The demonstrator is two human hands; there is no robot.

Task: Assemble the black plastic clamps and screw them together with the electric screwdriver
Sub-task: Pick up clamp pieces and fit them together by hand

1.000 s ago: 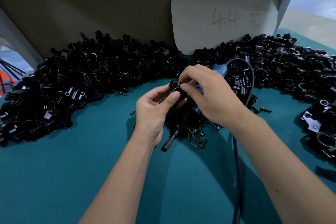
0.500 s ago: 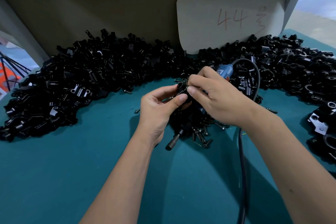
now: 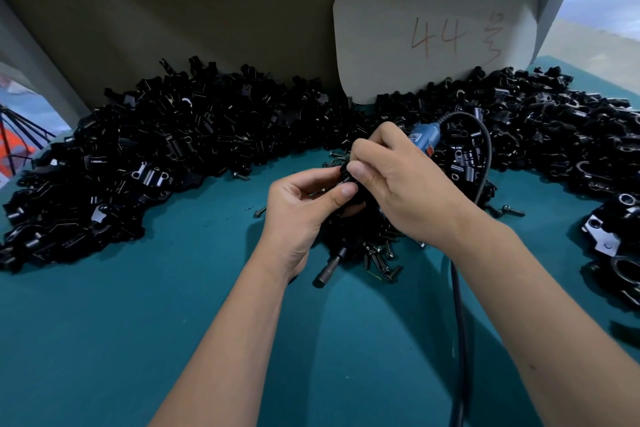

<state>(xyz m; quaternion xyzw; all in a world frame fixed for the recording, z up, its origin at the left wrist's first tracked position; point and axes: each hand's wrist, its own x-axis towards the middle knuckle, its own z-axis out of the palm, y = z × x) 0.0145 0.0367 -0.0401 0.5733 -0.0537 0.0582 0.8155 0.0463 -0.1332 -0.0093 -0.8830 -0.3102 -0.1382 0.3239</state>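
Between your two hands, just above the middle of the teal desk [image 3: 104, 340], sits the black clamp [image 3: 347, 174] you are putting together. Your left hand [image 3: 304, 208] pinches it from below with thumb and fingers; your right hand [image 3: 398, 184] closes on it from above, its grip pressed on the piece or on a small part at its top. Which one, you cannot tell, since the fingers hide it.

Expect the clamp to be light, stiff and rather smooth, so hold it by its flat outer faces and keep the screw hole clear. The loose screws [image 3: 377, 256] under your hands are small and likely to roll.

No bin or tray is in view. The clamp parts [image 3: 156, 156] lie heaped directly on the desk in a broad arc along the backboard. The electric screwdriver [image 3: 424, 139] lies on the desk beneath your right hand, its bit end [image 3: 329, 269] pointing toward you and its cable [image 3: 460, 340] trailing off the near edge.
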